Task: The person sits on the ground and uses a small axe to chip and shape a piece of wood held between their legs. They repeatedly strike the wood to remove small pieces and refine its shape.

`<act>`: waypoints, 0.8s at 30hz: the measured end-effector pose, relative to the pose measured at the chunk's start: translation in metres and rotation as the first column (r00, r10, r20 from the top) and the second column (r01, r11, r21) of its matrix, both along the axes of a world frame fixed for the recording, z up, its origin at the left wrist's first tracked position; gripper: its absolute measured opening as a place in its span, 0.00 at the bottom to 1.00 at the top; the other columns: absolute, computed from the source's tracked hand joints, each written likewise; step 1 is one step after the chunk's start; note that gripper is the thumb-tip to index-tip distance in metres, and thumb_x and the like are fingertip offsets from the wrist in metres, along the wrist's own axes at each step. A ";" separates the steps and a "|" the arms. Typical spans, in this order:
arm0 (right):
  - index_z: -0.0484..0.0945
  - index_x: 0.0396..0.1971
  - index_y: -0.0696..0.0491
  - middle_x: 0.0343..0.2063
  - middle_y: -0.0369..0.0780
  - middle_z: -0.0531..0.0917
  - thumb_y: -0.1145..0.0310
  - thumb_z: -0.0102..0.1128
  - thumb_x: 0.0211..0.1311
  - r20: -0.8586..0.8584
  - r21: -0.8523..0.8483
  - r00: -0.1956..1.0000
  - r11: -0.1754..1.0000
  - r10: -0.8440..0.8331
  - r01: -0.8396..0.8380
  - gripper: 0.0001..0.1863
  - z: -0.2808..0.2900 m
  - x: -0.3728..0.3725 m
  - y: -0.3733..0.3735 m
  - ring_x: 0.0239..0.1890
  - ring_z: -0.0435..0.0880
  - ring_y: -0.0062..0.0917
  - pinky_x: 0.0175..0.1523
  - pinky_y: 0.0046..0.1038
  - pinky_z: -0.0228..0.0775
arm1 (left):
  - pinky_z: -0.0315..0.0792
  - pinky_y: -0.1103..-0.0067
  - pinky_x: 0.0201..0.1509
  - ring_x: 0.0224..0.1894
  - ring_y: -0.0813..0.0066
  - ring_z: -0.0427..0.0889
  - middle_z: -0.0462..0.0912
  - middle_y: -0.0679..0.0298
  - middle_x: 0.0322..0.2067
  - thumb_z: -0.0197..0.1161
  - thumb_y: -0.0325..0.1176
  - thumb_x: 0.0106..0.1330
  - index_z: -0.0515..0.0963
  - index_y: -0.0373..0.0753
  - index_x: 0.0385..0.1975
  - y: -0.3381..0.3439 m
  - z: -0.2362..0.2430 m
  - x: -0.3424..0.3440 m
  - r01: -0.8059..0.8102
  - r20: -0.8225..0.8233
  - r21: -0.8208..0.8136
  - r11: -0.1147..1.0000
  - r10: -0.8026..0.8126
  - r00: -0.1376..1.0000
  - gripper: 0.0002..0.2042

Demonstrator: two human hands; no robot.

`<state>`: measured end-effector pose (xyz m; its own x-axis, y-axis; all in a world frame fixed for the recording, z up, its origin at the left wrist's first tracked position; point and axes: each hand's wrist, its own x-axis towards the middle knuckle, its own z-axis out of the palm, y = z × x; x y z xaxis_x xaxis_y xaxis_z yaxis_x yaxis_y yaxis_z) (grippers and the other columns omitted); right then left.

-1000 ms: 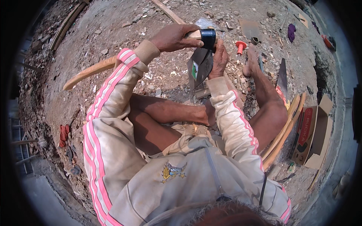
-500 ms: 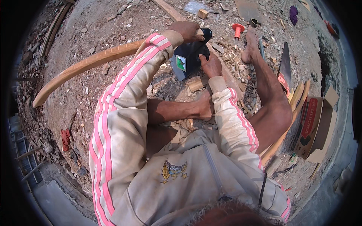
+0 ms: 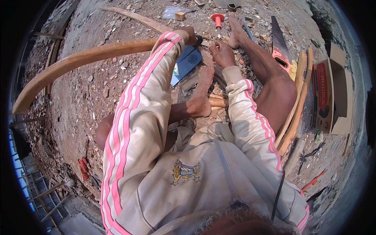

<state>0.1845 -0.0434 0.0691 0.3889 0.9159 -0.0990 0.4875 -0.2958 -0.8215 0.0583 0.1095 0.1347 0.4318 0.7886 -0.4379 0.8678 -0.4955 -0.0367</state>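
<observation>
A hoe with a blue metal blade (image 3: 188, 62) and a long curved wooden handle (image 3: 90, 58) lies across the far left of my view. My left hand (image 3: 188, 35) is closed round the handle close to the hoe's dark socket (image 3: 199, 40); my sleeve covers part of the handle. To the right of the blade, my right hand (image 3: 223, 54) is held low with its fingers curled together. What those fingers hold, if anything, is too small to make out. My bare foot (image 3: 201, 94) rests on the ground just below the blade.
Ahead lie a chisel with a red guard (image 3: 217, 19), a wood block (image 3: 180, 16) and a plank (image 3: 133, 17). On the right are a handsaw (image 3: 279, 39), long wooden pieces (image 3: 297, 98) and an open cardboard box (image 3: 325, 94). Rubble and wood chips cover the ground.
The hoe's blade has turned, showing another part of its blue face, and its handle's end has swung left. My right hand has come off the blade and moved right.
</observation>
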 end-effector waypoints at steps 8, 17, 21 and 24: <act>0.80 0.37 0.55 0.19 0.43 0.84 0.56 0.58 0.64 -0.201 0.166 0.974 0.977 -0.101 0.135 0.16 0.036 0.023 -0.038 0.23 0.86 0.29 0.35 0.34 0.75 | 0.78 0.61 0.57 0.52 0.48 0.84 0.85 0.51 0.47 0.61 0.43 0.61 0.81 0.39 0.51 0.000 -0.017 0.003 0.433 -0.105 0.067 0.899 -0.425 0.899 0.21; 0.79 0.39 0.57 0.22 0.45 0.84 0.55 0.57 0.64 -0.185 0.060 0.982 0.998 -0.020 0.032 0.18 0.027 0.018 -0.043 0.24 0.87 0.32 0.37 0.35 0.76 | 0.79 0.59 0.50 0.44 0.47 0.86 0.86 0.49 0.39 0.54 0.54 0.68 0.77 0.41 0.58 0.006 -0.029 0.003 0.199 0.133 0.121 0.972 -0.215 0.967 0.27; 0.79 0.36 0.60 0.23 0.42 0.82 0.56 0.60 0.66 -0.047 0.090 0.999 0.996 -0.012 0.016 0.18 0.018 0.019 -0.038 0.22 0.85 0.28 0.32 0.32 0.74 | 0.76 0.58 0.46 0.41 0.47 0.85 0.86 0.51 0.36 0.48 0.57 0.75 0.82 0.42 0.45 -0.011 -0.014 -0.004 0.062 0.523 0.262 0.963 -0.196 0.830 0.24; 0.79 0.37 0.57 0.25 0.49 0.84 0.55 0.56 0.65 0.057 0.052 0.998 0.998 -0.026 0.023 0.18 0.004 0.025 -0.039 0.28 0.86 0.38 0.40 0.41 0.74 | 0.76 0.57 0.44 0.40 0.45 0.84 0.86 0.51 0.36 0.50 0.53 0.76 0.82 0.42 0.42 -0.013 -0.014 -0.016 0.238 0.577 0.371 0.898 -0.424 0.698 0.21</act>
